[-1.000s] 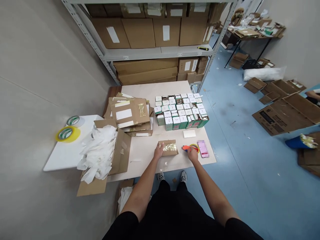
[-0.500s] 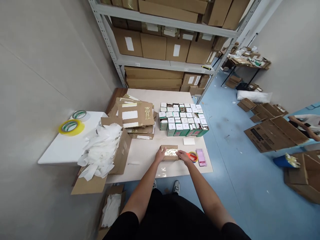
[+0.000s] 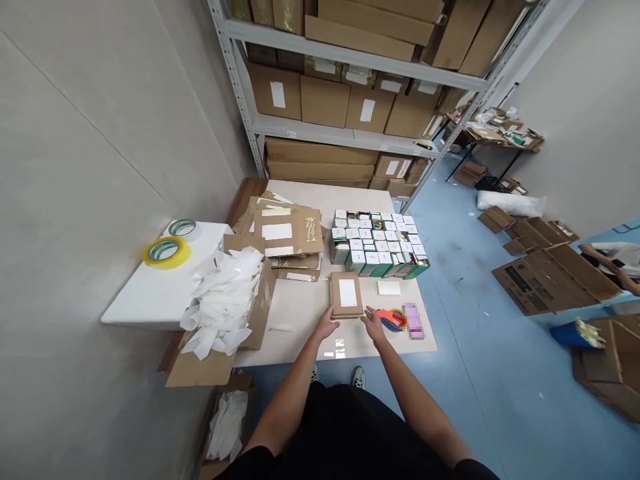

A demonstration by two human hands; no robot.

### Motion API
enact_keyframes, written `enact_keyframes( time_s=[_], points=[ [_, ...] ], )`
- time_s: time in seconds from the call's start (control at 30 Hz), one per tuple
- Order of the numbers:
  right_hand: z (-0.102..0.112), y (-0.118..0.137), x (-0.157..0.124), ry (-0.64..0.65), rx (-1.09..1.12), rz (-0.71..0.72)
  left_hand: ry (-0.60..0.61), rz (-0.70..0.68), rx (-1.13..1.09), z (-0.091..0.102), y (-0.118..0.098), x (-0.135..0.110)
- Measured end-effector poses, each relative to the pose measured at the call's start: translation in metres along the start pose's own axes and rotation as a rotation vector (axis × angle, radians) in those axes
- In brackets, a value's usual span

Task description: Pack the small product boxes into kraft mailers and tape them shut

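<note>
A small cardboard box (image 3: 346,295) with a white label on top is at the front of the table. My left hand (image 3: 327,324) grips its near left corner, and the fingers of my right hand (image 3: 373,326) close on its near right corner. Just right of my right hand lies an orange tape dispenser (image 3: 389,319), and beside that a pink blurred item (image 3: 413,321). Beyond the box, rows of white-topped green small boxes (image 3: 380,245) stand close together. A white card (image 3: 389,288) lies in front of them.
Flattened cardboard (image 3: 293,235) is stacked on the table (image 3: 295,313). To the left, a carton (image 3: 259,318) overflows with white paper strips (image 3: 225,303). Tape rolls (image 3: 167,253) sit on a white surface. A shelf of cartons (image 3: 325,101) stands behind; another person (image 3: 613,260) is far right.
The box has turned over: its taped face was up before, and now a white labelled face is up. It sits slightly farther from me. The view has shifted a little.
</note>
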State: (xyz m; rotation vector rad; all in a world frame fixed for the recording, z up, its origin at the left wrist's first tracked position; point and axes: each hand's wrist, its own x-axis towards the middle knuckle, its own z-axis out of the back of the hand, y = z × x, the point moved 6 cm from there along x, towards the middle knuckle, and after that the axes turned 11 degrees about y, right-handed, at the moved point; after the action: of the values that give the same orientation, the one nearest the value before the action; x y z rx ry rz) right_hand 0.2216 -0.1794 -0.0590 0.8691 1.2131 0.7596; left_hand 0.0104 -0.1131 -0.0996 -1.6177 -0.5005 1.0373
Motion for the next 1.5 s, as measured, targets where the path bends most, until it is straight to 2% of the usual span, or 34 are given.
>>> enact_keyframes(
  time_s=[0.07,0.13,0.23,0.33,0.47,0.6,0.73,0.8,0.87,1.0,1.07,1.13,1.23,1.3,1.4,1.5],
  points=[
    [0.0,0.005,0.004,-0.027,-0.042,0.041,-0.063,0.068,0.032,0.004,0.005,-0.004],
    [0.002,0.015,0.005,-0.063,-0.093,0.108,-0.143,0.079,0.069,0.011,0.0,-0.008],
    [0.012,0.033,0.003,-0.123,-0.153,0.195,-0.251,0.045,0.122,0.022,-0.018,-0.009],
    [0.029,0.041,0.003,-0.158,-0.157,0.221,-0.294,0.021,0.12,0.02,-0.039,0.002],
    [0.066,0.038,0.011,-0.215,-0.175,0.187,-0.182,0.006,0.098,-0.009,-0.064,0.031],
    [0.117,0.028,0.034,-0.242,-0.278,0.057,-0.066,0.039,0.121,-0.046,-0.081,0.065],
    [0.162,0.01,0.069,-0.164,-0.341,-0.127,-0.021,0.139,0.199,-0.075,-0.082,0.099],
    [0.178,0.0,0.089,-0.105,-0.377,-0.187,0.004,0.2,0.232,-0.088,-0.079,0.117],
    [0.188,-0.006,0.109,-0.061,-0.435,-0.188,-0.005,0.245,0.278,-0.099,-0.077,0.136],
    [0.192,-0.017,0.145,0.022,-0.563,-0.118,-0.056,0.334,0.376,-0.118,-0.073,0.177],
    [0.188,-0.028,0.158,0.098,-0.609,-0.146,-0.069,0.375,0.402,-0.128,-0.07,0.199],
    [0.182,-0.039,0.165,0.166,-0.621,-0.185,-0.083,0.414,0.42,-0.138,-0.065,0.218],
    [0.175,-0.052,0.168,0.222,-0.592,-0.16,-0.116,0.457,0.437,-0.152,-0.057,0.241],
    [0.172,-0.056,0.166,0.258,-0.582,-0.121,-0.191,0.469,0.466,-0.157,-0.054,0.248],
    [0.175,-0.057,0.161,0.305,-0.593,-0.097,-0.333,0.531,0.549,-0.158,-0.053,0.247],
    [0.186,-0.047,0.157,0.296,-0.58,-0.047,-0.382,0.574,0.594,-0.157,-0.055,0.239]
  ],
)
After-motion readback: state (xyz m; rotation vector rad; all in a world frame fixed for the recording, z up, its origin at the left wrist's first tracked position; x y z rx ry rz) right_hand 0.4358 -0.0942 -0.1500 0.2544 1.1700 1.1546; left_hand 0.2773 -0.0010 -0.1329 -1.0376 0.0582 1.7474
